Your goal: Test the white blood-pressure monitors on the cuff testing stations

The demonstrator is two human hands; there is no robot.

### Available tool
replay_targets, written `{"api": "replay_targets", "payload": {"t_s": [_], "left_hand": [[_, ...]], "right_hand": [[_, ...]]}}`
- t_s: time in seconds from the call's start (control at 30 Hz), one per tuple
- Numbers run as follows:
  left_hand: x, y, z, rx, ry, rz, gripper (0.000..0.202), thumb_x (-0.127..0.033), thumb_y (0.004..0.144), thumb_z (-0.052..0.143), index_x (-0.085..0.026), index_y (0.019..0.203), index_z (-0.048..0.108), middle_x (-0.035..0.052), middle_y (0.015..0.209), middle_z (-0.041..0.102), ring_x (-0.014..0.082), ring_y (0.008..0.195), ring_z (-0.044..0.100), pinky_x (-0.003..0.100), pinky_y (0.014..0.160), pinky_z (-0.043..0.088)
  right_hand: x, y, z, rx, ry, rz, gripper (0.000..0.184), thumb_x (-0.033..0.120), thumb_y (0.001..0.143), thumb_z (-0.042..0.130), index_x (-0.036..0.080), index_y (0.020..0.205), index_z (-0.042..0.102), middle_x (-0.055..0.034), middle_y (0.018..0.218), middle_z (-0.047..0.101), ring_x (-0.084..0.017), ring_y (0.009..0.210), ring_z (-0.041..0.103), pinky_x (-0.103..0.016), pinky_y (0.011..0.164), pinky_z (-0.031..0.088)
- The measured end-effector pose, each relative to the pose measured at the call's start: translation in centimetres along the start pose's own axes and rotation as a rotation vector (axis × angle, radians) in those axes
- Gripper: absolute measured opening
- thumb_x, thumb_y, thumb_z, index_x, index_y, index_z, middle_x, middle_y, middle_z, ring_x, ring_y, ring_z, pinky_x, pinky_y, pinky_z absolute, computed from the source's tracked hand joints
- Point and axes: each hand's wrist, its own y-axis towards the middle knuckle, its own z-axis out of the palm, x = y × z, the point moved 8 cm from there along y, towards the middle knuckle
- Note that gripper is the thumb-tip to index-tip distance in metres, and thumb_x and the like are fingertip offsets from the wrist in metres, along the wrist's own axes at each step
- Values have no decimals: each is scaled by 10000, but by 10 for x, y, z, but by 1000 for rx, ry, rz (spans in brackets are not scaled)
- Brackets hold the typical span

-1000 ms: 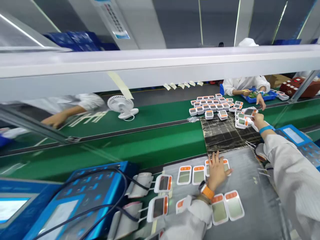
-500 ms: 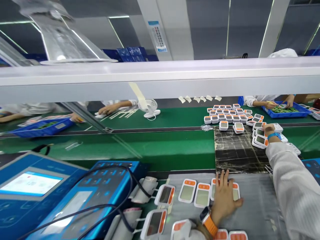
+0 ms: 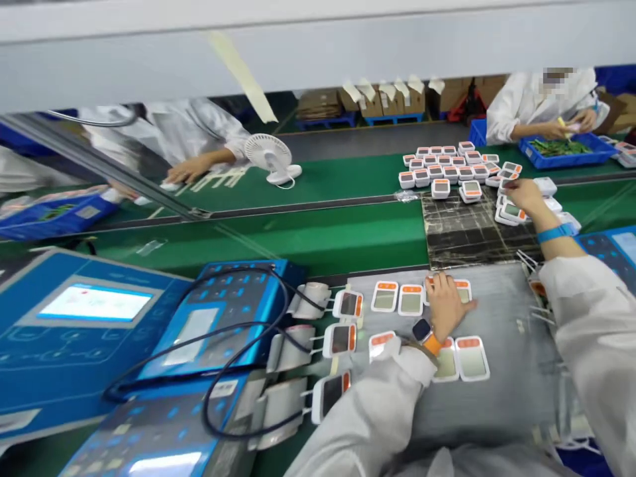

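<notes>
My left hand [image 3: 444,306], with an orange-banded watch, rests on a white device [image 3: 431,287] with a grey screen and orange button strip. Its fingers lie stretched over the device and its thumb sticks out sideways. Matching devices lie beside it: one on the left [image 3: 411,300], another farther left [image 3: 385,296], and one below [image 3: 472,358]. My right hand [image 3: 527,197], a blue band at its wrist, reaches to the stacked white devices [image 3: 511,211]. Its fingers are curled at one of them; the fingertips are partly hidden.
Blue test instruments [image 3: 173,324] with black cables stand on the left, wired to clamps holding devices [image 3: 344,338]. Beyond the green belt [image 3: 318,228] are a small fan [image 3: 271,159], rows of devices [image 3: 442,165] and a blue tray [image 3: 566,159]. Co-workers sit opposite, under an overhead beam.
The view has tilted down, showing more of both sleeves and the bench. My left hand's spread fingers have drawn closer together on the device. My right hand stays at the stack.
</notes>
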Motion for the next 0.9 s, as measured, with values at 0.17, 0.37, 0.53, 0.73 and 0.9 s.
{"api": "replay_targets", "payload": {"t_s": [0.17,0.37,0.53,0.73,0.9], "left_hand": [[-8,-2,-7,94,-3,17,695,-557,676,882,-102,1146,648,195,1157,608,417,1150,515,609,1051,356],[-16,-2,5,168,-123,116,815,-263,616,916,-144,1330,544,165,1251,584,380,1183,535,527,1022,410],[-26,21,14,93,-404,168,795,-22,593,766,-201,1336,548,135,1281,571,357,1228,539,537,1090,413],[-49,73,54,133,-1083,71,762,20,498,768,-225,1198,591,85,1277,553,263,1137,621,429,992,538],[-53,68,92,215,-1322,-31,800,52,449,785,-226,1174,593,84,1285,584,266,1194,607,397,967,545]], "right_hand": [[30,-165,101,721,370,105,207,316,819,656,134,825,756,-54,716,732,-147,553,597,-255,553,462],[43,-243,129,519,544,42,304,384,815,614,152,625,664,10,574,630,-135,588,545,-242,585,433],[19,-248,95,182,560,61,339,422,931,551,157,977,758,-87,922,768,-211,817,676,-310,757,522],[-18,-210,45,-221,-17,144,375,178,967,461,63,1241,689,-249,1269,685,-343,1278,572,-561,1180,334],[-29,-212,72,55,-198,-22,413,44,924,421,114,1192,727,-152,1048,772,-249,1048,703,-474,1238,305]]}}
